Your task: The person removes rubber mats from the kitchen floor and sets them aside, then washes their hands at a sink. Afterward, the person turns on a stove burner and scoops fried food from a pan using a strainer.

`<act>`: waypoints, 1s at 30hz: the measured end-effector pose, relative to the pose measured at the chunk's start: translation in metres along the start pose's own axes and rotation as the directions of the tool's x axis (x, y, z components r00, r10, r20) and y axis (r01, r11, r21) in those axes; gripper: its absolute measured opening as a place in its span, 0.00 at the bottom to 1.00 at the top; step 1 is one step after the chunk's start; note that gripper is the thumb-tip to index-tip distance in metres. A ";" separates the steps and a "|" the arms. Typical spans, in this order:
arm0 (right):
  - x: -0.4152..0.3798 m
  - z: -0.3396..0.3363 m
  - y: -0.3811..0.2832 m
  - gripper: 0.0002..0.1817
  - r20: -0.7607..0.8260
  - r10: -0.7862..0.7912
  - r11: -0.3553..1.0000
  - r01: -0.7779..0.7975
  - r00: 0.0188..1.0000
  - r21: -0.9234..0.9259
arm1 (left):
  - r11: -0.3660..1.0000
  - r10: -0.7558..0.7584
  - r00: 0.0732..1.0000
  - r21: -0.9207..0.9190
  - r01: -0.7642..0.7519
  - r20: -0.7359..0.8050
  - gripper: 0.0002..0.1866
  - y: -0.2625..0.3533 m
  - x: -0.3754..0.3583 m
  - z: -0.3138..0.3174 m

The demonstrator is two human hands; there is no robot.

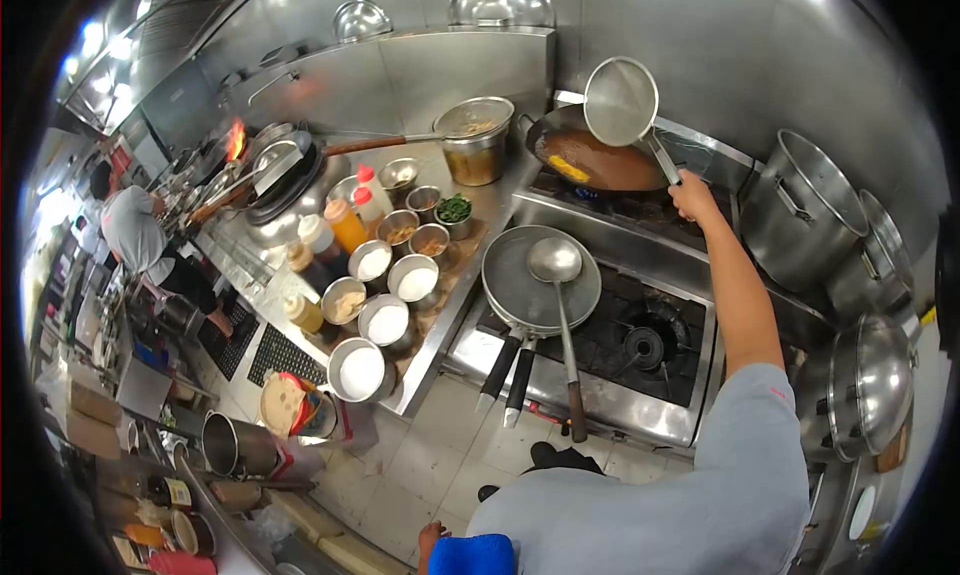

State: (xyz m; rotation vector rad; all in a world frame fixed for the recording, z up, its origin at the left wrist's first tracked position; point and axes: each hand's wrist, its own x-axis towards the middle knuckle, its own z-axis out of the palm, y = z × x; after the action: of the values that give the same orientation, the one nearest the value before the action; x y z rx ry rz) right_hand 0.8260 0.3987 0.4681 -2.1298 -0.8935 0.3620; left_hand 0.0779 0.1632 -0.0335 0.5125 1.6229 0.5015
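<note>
My right hand [692, 196] is closed around the handle of a round mesh strainer [620, 101]. The strainer is raised over the right rim of a wok [536, 125] filled with brown liquid [625, 165], and its mesh looks bare. A yellow piece of food [569, 168] floats at the wok's left side. Low in the view, my left hand [432, 535] hangs near my body, beside a blue item [474, 555] that covers part of it. Most of its fingers are hidden.
On the front burners, a ladle [556, 261] lies across stacked pans [505, 293]. Bowls of white powder [362, 372], sauce bottles [345, 225] and a strainer-topped pot [474, 160] crowd the left counter. Large stockpots [800, 215] stand right. Farther left, another person [135, 225] works near a flame [236, 140].
</note>
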 end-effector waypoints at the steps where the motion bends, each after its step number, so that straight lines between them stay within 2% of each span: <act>1: -0.003 -0.006 0.009 0.16 -0.009 -0.010 0.994 0.009 1.000 -0.105 | 0.999 0.005 1.000 0.032 -0.005 -0.012 0.19 0.003 -0.001 0.003; 2: -0.007 -0.010 0.017 0.16 -0.013 -0.020 0.977 0.017 1.000 -0.211 | 0.999 0.003 1.000 0.037 -0.003 -0.007 0.19 0.009 -0.005 0.005; 4: -0.013 -0.020 0.022 0.15 -0.004 0.000 0.970 -0.001 1.000 -0.243 | 0.998 -0.017 0.999 0.064 0.014 0.041 0.18 0.038 -0.020 0.014; 6: -0.014 -0.027 0.030 0.15 0.166 0.073 0.986 -0.045 0.983 -0.163 | 0.998 -0.001 0.999 0.060 -0.002 0.036 0.17 0.042 -0.020 0.019; 8: -0.013 -0.026 0.035 0.13 0.192 0.077 0.987 -0.048 0.978 -0.155 | 0.998 0.021 0.999 0.051 -0.022 0.031 0.17 0.049 -0.022 0.023; 10: -0.008 -0.020 0.041 0.10 0.244 0.107 0.992 -0.088 0.964 -0.089 | 0.972 0.065 0.992 0.219 -0.088 0.110 0.18 0.060 -0.031 0.023; 11: -0.018 -0.020 0.031 0.08 0.264 0.109 0.993 -0.095 0.958 -0.066 | 0.972 0.072 0.991 0.216 -0.094 0.109 0.18 0.057 -0.026 0.024; 13: -0.011 -0.016 0.032 0.08 0.308 0.123 0.992 -0.126 0.943 -0.010 | 0.993 0.092 0.990 0.057 -0.099 0.108 0.17 0.020 0.005 0.012; 14: -0.010 -0.015 0.030 0.07 0.351 0.139 0.986 -0.164 0.926 0.041 | 0.993 0.094 0.990 0.057 -0.100 0.107 0.17 0.018 0.003 0.005; 15: -0.010 -0.012 0.028 0.04 0.350 0.136 0.982 -0.174 0.927 0.079 | 0.665 0.449 0.851 0.533 -0.522 0.274 0.17 0.018 0.001 -0.002; 16: -0.008 -0.009 0.027 0.04 0.349 0.134 0.982 -0.173 0.927 0.082 | -0.004 0.567 0.591 0.719 -0.695 0.575 0.17 0.016 0.000 -0.006; 17: -0.005 -0.006 0.026 0.04 0.396 0.157 0.958 -0.237 0.905 0.161 | -0.006 0.569 0.589 0.719 -0.695 0.574 0.17 0.014 -0.003 -0.004; 18: -0.002 -0.002 0.025 0.05 0.444 0.173 0.924 -0.301 0.879 0.236 | 0.099 0.546 0.648 0.728 -0.679 0.530 0.17 0.010 -0.007 -0.002; 20: -0.001 0.004 0.023 0.08 0.480 0.160 0.890 -0.336 0.862 0.307 | 0.463 0.448 0.824 0.699 -0.545 0.346 0.17 0.008 -0.012 0.005; 21: 0.000 0.007 0.022 0.08 0.516 0.166 0.843 -0.393 0.840 0.368 | 0.593 0.386 0.882 0.660 -0.461 0.270 0.18 0.006 -0.014 0.010; 22: 0.001 0.010 0.021 0.08 0.551 0.170 0.788 -0.449 0.817 0.422 | 0.651 0.352 0.907 0.635 -0.416 0.232 0.18 0.008 -0.014 0.013; 26: 0.003 0.017 0.027 0.06 0.625 0.119 0.627 -0.546 0.772 0.556 | 0.748 0.274 0.948 0.585 -0.315 0.160 0.18 0.010 -0.016 0.023; 30: -0.002 0.020 0.032 0.06 0.630 0.118 0.593 -0.563 0.768 0.575 | 0.784 0.235 0.961 0.557 -0.275 0.143 0.19 0.012 -0.015 0.031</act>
State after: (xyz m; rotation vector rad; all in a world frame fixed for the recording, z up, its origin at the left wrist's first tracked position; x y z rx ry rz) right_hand 0.8300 0.3944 0.4311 -1.3873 -0.4282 1.3581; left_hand 0.1111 0.1649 -0.0180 1.2057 1.6378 0.1732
